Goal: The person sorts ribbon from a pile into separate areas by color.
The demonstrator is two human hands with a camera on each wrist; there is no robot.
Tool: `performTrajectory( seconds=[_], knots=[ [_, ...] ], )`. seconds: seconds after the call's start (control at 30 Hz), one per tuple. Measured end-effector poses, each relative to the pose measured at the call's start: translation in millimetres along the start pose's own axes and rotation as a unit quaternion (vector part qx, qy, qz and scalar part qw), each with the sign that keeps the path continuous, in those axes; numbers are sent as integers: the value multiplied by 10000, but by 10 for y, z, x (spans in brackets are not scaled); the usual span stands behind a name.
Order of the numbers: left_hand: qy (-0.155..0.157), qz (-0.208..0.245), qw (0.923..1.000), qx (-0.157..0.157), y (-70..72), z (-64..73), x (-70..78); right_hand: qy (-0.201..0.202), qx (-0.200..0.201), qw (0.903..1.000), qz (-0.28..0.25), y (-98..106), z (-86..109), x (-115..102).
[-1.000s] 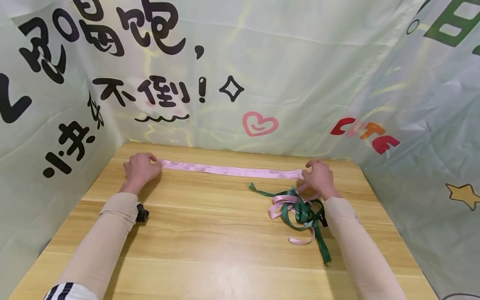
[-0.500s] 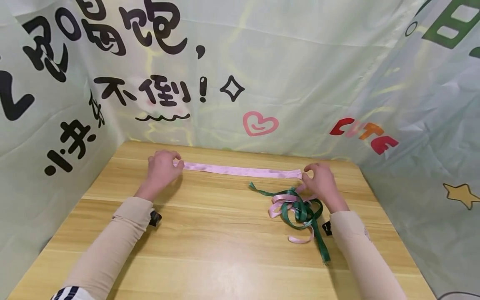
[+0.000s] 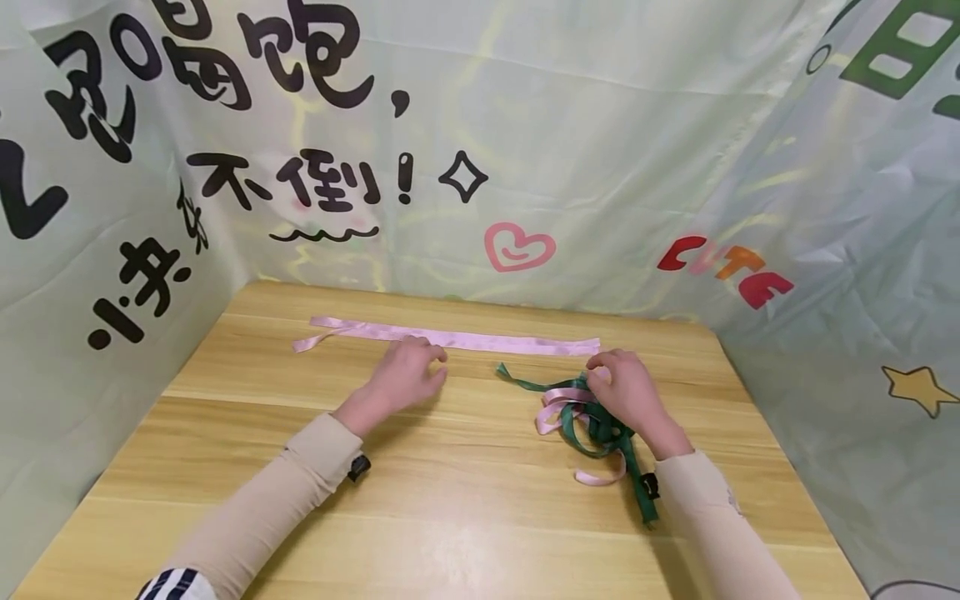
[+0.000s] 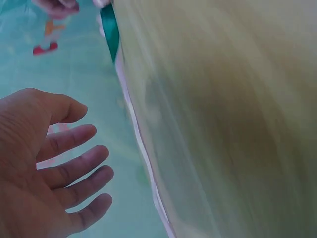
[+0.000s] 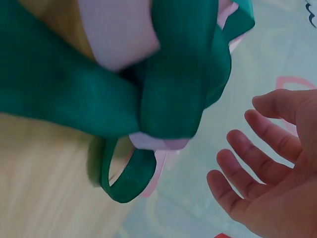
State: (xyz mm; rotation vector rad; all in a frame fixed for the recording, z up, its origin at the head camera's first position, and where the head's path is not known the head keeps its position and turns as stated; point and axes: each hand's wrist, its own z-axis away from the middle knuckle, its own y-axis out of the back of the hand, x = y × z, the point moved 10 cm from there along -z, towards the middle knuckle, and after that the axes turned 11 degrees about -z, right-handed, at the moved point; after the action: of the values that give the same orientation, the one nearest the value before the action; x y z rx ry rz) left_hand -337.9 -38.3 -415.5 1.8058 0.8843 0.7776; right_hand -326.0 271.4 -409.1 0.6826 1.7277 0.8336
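A pink ribbon (image 3: 487,341) lies stretched out across the far part of the table, its left end split into two tails. Just in front of its middle is my left hand (image 3: 405,375), fingers loosely bent and holding nothing; the left wrist view shows the fingers (image 4: 74,171) spread apart. Over the far right side of a tangle of green ribbon (image 3: 600,425) and pink ribbon hovers my right hand (image 3: 626,392). In the right wrist view its relaxed fingers (image 5: 247,168) are empty, beside large green loops (image 5: 173,74).
The wooden table (image 3: 420,500) carries the ribbons. Printed fabric (image 3: 600,167) hangs behind it and along both sides. A green ribbon tail (image 3: 641,492) runs from the tangle toward the front edge.
My left hand has let go of the pink ribbon's left end and moved right and nearer. My right hand has left the ribbon's right end and come back over the tangle.
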Motion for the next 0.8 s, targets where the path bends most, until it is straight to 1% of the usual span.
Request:
performTrajectory(
  seconds=[0.1,0.2,0.4,0.5,0.6,0.8],
  knots=[
    [-337,85,9994,17,-48,-37,244,279,-39,9996,25,-38,46,-98],
    [-515,215,9984,-82,-106,-69,432,506,-73,9986,138,-81,84,-178],
    [-661,300,9967,-375,-230,-153,689,1203,-2,9917,450,-153,155,-374],
    [-719,344,9954,-525,-317,-216,790,1395,29,9888,522,-177,185,-429],
    [-734,361,9946,-639,-401,-286,898,1419,15,9882,583,-206,196,-433],
    [-737,614,9912,-915,-526,-409,1141,1183,-191,9901,729,-299,175,-368]
  ],
)
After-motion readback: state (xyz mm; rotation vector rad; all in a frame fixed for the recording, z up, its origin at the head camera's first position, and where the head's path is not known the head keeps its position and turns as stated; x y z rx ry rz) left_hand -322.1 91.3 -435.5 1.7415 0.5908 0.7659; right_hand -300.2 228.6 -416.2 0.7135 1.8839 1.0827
